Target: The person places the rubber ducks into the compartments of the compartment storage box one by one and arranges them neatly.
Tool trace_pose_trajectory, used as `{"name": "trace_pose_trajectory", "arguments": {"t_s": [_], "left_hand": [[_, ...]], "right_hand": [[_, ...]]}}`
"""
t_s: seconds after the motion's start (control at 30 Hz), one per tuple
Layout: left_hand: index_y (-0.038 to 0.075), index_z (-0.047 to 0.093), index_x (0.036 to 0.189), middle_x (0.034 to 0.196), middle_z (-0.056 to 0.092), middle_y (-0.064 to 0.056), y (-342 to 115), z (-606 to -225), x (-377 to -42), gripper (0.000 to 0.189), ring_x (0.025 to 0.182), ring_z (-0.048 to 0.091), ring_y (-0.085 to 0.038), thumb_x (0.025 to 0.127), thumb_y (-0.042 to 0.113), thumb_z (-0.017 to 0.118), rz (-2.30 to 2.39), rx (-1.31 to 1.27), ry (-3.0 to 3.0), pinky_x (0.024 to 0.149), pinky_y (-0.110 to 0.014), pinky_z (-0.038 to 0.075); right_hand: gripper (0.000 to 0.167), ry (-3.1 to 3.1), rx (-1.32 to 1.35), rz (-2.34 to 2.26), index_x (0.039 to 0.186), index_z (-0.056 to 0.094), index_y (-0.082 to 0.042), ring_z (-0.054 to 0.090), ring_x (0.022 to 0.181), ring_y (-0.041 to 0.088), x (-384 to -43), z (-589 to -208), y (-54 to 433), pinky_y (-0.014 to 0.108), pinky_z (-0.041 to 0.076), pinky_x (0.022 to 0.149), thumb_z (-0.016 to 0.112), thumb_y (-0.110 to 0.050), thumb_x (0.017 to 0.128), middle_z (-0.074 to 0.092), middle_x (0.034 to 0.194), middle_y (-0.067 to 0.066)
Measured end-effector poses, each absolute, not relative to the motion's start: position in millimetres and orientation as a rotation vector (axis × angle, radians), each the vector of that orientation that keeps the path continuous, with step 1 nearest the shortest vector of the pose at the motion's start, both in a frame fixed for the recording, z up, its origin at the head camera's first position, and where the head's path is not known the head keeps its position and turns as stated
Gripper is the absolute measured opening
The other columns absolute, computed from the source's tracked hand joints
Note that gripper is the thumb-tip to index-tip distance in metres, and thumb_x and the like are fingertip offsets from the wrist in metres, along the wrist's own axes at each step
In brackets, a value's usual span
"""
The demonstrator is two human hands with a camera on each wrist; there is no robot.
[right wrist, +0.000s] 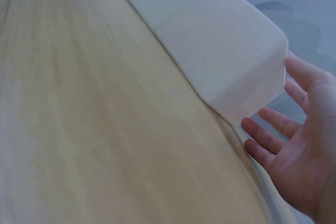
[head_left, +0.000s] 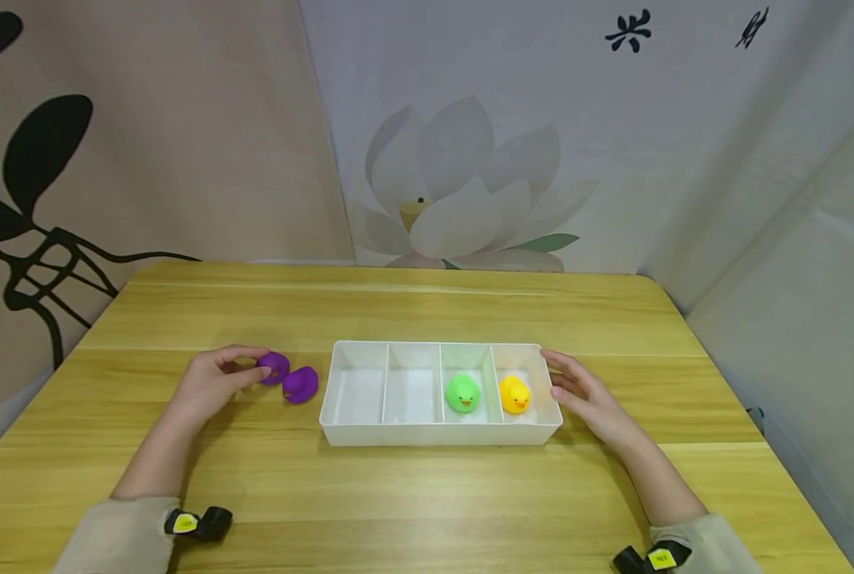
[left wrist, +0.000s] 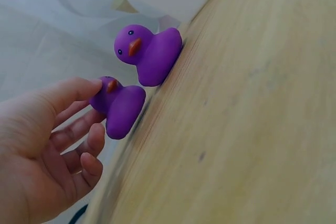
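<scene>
Two purple rubber ducks sit side by side on the table, left of a white divided box [head_left: 437,434]. My left hand [head_left: 214,384] pinches the head of the outer purple duck [left wrist: 125,111] between thumb and finger; its other fingers curl loosely beneath. Closer to the box is the second purple duck [left wrist: 157,56], which no hand touches. At the box's right end wall, my right hand [head_left: 590,396] rests its fingertips, fingers spread and mostly straight, as the right wrist view also shows. A green duck [head_left: 462,394] occupies the third compartment from the left, a yellow duck [head_left: 515,395] the rightmost.
The wooden table [head_left: 427,510] extends around the box on all sides. Behind it hangs a pale curtain [head_left: 484,64] with a printed lotus. Thin dividers [head_left: 386,383] split the box into a row of compartments; the two on the left hold no duck.
</scene>
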State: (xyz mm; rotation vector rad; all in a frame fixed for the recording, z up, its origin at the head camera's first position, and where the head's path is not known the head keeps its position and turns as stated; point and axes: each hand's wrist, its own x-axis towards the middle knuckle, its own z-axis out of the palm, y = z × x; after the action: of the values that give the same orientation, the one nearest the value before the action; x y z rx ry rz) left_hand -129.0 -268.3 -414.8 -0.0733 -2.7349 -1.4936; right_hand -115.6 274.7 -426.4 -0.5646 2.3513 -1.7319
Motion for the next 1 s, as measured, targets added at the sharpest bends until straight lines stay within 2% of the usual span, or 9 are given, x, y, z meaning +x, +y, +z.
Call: {"name": "trace_pose_trajectory", "arguments": {"t_s": [0.2, 0.47, 0.8, 1.0], "left_hand": [[0.002, 0.068, 0.114, 0.078, 0.063, -0.014, -266.8, -412.0, -128.2, 0.035, 0.058, 0.051, -0.019, 0.087, 0.024, 0.072, -1.452, -0.091, -2.699, 0.045, -0.027, 0.041], [0.001, 0.069, 0.112, 0.086, 0.064, -0.009, -262.4, -401.7, -125.1, 0.032, 0.061, 0.05, -0.012, 0.087, 0.021, 0.073, -1.408, -0.085, -2.632, 0.044, -0.026, 0.041], [0.005, 0.072, 0.108, 0.097, 0.066, -0.003, -252.9, -388.6, -121.8, 0.027, 0.068, 0.053, -0.014, 0.087, 0.021, 0.073, -1.372, -0.153, -2.579, 0.049, -0.024, 0.043], [0.007, 0.072, 0.108, 0.099, 0.066, -0.005, -242.8, -377.7, -117.5, 0.025, 0.069, 0.053, -0.015, 0.087, 0.019, 0.073, -1.368, -0.219, -2.554, 0.051, -0.023, 0.043]], "right_hand": [[0.051, 2.349, -0.572, -1.734, 0.148, 0.032, -0.006, 0.037, 0.129, 0.041, -115.4, -426.3, 274.1, 0.023, 0.042, 0.094, 0.05, -0.009, 0.1, 0.031, 0.149, 0.018], [0.051, 2.341, -0.565, -1.741, 0.148, 0.031, -0.006, 0.037, 0.129, 0.042, -115.1, -425.8, 274.2, 0.023, 0.042, 0.094, 0.05, -0.009, 0.1, 0.032, 0.149, 0.018], [0.052, 2.352, -0.56, -1.735, 0.148, 0.032, -0.006, 0.038, 0.128, 0.039, -114.7, -427.3, 275.2, 0.023, 0.042, 0.094, 0.05, -0.009, 0.1, 0.031, 0.149, 0.018], [0.052, 2.351, -0.563, -1.735, 0.148, 0.031, -0.006, 0.036, 0.129, 0.042, -115.5, -426.5, 274.3, 0.022, 0.042, 0.093, 0.051, -0.009, 0.1, 0.031, 0.149, 0.018]]}}
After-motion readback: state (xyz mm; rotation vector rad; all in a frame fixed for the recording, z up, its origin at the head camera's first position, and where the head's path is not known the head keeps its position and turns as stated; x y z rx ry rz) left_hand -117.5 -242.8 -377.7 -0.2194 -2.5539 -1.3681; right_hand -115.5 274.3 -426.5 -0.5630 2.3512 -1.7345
